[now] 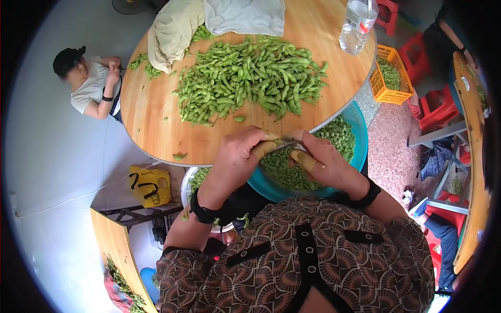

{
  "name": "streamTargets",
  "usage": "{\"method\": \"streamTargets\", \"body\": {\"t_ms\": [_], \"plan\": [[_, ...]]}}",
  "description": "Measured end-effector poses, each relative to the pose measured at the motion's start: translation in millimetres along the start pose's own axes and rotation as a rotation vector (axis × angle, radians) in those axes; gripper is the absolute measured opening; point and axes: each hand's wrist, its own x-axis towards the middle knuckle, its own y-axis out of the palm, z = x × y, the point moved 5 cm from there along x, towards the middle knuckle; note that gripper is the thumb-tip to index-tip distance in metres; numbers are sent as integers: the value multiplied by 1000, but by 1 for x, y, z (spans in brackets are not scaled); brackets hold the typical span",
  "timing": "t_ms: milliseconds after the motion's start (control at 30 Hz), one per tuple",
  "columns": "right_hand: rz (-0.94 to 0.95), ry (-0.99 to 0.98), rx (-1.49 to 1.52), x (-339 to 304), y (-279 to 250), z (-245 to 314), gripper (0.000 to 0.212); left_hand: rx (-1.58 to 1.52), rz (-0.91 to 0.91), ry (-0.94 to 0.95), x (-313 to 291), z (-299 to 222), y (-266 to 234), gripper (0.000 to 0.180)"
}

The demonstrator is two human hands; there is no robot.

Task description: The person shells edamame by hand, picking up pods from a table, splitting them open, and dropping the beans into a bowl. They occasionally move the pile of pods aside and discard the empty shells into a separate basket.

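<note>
Both hands meet above a teal plastic basin [364, 143] at the table's near edge. Shelled green soybeans [338, 133] fill much of it. My left hand [241, 154] is closed in a pinch, with yellowish covers on its fingertips. Facing it, my right hand [330, 161] is closed too, also with a yellowish covered finger. A thin greyish piece shows between the fingertips; its kind and which hand grips it are unclear. Beyond the hands, a broad heap of green soybean pods [250, 78] lies on the round wooden table [148, 120].
Cloths [242, 18] and a clear plastic bottle [357, 28] sit on the table. A white basket [187, 189] with green pieces stands left of the basin. Right are an orange crate [389, 95] and red stools [439, 110]. Another person [96, 86] is at the far left.
</note>
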Motion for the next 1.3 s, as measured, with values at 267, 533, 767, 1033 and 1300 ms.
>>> {"method": "streamTargets", "body": {"t_ms": [267,533,767,1033,1300], "plan": [[3,-67,-23,-2,3,0,24,-41,71,-44,0,-7,7,12],[-41,-238,-117,-9,-2,2,20,-90,116,17,-11,-25,11,15],[430,418,841,-14,7,-34,19,98,91,241,-22,-36,25,22],[-161,-185,-63,-15,9,-21,19,161,-38,86,-35,-34,39,19],[-217,-303,-295,-8,17,-16,20,219,31,142,-46,-33,39,25]]}}
